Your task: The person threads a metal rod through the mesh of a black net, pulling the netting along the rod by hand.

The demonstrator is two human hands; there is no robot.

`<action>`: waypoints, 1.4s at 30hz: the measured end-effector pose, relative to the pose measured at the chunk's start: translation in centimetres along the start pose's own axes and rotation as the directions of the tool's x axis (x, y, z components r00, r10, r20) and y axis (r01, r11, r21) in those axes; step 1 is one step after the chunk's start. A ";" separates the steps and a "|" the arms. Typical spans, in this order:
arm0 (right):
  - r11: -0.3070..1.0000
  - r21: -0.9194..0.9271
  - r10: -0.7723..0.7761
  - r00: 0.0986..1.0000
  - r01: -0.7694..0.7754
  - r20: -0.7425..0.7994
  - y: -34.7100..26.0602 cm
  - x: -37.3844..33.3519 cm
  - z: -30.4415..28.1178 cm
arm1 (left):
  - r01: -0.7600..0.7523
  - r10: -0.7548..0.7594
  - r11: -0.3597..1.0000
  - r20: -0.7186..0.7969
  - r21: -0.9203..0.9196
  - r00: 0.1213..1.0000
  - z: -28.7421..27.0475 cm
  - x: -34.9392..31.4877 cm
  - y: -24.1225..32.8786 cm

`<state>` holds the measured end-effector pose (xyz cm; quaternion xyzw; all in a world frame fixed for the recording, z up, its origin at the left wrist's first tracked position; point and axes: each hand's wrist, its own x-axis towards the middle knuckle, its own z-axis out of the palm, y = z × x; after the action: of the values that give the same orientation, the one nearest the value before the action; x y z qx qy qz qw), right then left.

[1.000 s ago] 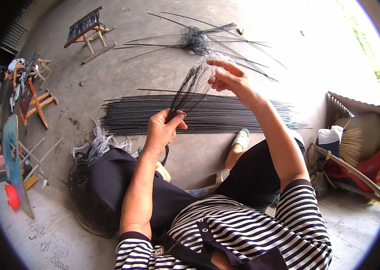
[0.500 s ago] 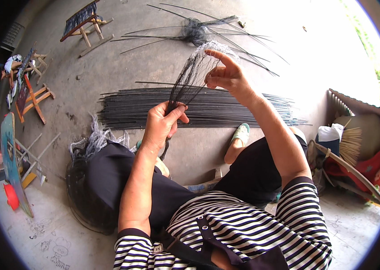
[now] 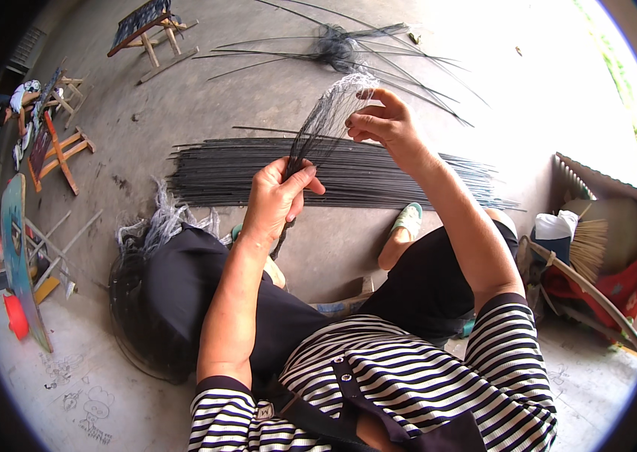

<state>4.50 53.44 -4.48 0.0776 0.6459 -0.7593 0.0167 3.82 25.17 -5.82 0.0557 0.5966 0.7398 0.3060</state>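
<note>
My left hand is closed around a gathered bunch of thin black netting, which trails below the fist. Above that hand the mesh fans out and curves over to the right, its far edge looking white in the light. At that far end is my right hand, its index finger hooked apart at the white edge. The thumb and lower fingers of the right hand are drawn together against the mesh. How much mesh lies between them is too fine to see.
Long dark rods lie bundled across the floor ahead. Beyond them is a tangled dark net with thin rods. Pale netting hangs by my left knee. Wooden folding stools stand far left; a straw broom is at right.
My right index finger has bent from nearly straight into a hook, and that hand has shifted slightly. My left hand keeps its hold on the bunched netting. The view has moved a little.
</note>
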 end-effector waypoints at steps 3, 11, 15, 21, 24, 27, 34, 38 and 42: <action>0.982 0.166 0.086 0.996 -0.088 0.019 0.4 -0.7 1.5 | -0.031 0.031 0.999 -0.015 -0.020 0.999 0.0 -0.1 0.0; 0.976 -0.186 0.156 0.966 -0.117 0.208 2.0 -1.9 4.7 | -0.065 0.059 0.996 -0.092 -0.061 0.994 0.3 -0.4 0.0; 0.937 -0.297 0.219 0.971 -0.182 0.096 2.0 -1.5 4.6 | -0.033 0.013 0.987 -0.122 -0.160 0.992 0.1 -0.3 0.0; 0.953 -0.255 0.210 0.961 -0.161 0.177 2.0 -1.2 4.5 | -0.096 0.059 0.957 -0.139 -0.274 0.988 -0.3 -0.3 -0.2; 0.950 -0.267 0.211 0.960 -0.158 0.182 2.1 -1.1 4.5 | -0.100 0.063 0.947 -0.127 -0.306 0.990 -0.4 -0.3 -0.1; 0.950 -0.281 0.200 0.957 -0.137 0.211 2.1 -1.0 4.6 | -0.084 0.049 0.933 -0.107 -0.350 0.993 -0.5 -0.3 0.2; 0.927 -0.354 0.210 0.955 -0.126 0.210 1.2 -1.1 5.2 | 0.009 -0.028 0.976 -0.085 -0.216 0.996 0.0 -0.8 0.4; 0.971 -0.086 0.238 0.948 -0.225 0.211 1.3 -1.5 6.2 | -0.015 -0.024 0.972 -0.163 -0.236 0.986 0.0 -0.7 0.0; 0.984 -0.121 0.160 0.960 -0.135 0.231 2.0 -1.3 6.7 | -0.064 0.057 0.966 -0.036 -0.250 0.998 -0.1 -0.5 -0.4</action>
<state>5.40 46.39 -5.20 0.0321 0.6701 -0.7252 0.1552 4.38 24.84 -6.08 0.0242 0.5005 0.8191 0.2795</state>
